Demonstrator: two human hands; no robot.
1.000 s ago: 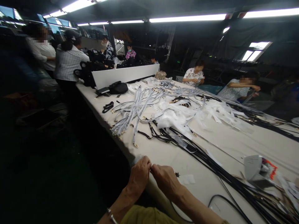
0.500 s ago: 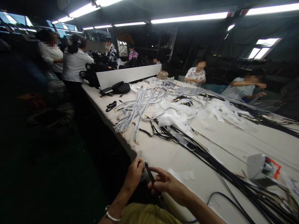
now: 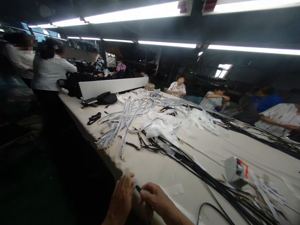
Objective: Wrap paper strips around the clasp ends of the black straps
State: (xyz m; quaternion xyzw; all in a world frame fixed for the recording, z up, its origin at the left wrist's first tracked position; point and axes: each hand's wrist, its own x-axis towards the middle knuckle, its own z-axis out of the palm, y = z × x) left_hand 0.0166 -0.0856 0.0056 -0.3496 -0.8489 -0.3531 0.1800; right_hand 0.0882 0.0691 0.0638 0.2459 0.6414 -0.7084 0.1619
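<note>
My right hand (image 3: 156, 197) is closed on a black strap (image 3: 138, 188), whose end pokes out past the thumb and finger. Just left of it is my left hand (image 3: 122, 195), its fingers bent and pressed together close to the strap's end; whatever they pinch is hidden. Both hands are at the near edge of the table (image 3: 150, 170). Beyond them lies a heap of straps in clear wrapping (image 3: 119, 128) with gold-coloured clips. A bundle of long black straps (image 3: 199, 170) runs diagonally to the lower right.
White wrapping sheets (image 3: 161, 126) lie mid-table. A white box (image 3: 232, 170) with an orange item stands at right, near scattered strips (image 3: 264, 193). A black pouch (image 3: 106, 98) rests by a long white board (image 3: 112, 87). Several people work around the table.
The view has swung right and tilted up, so more people show at right. My right hand now covers more of the black strap, and my left hand has turned, showing its back.
</note>
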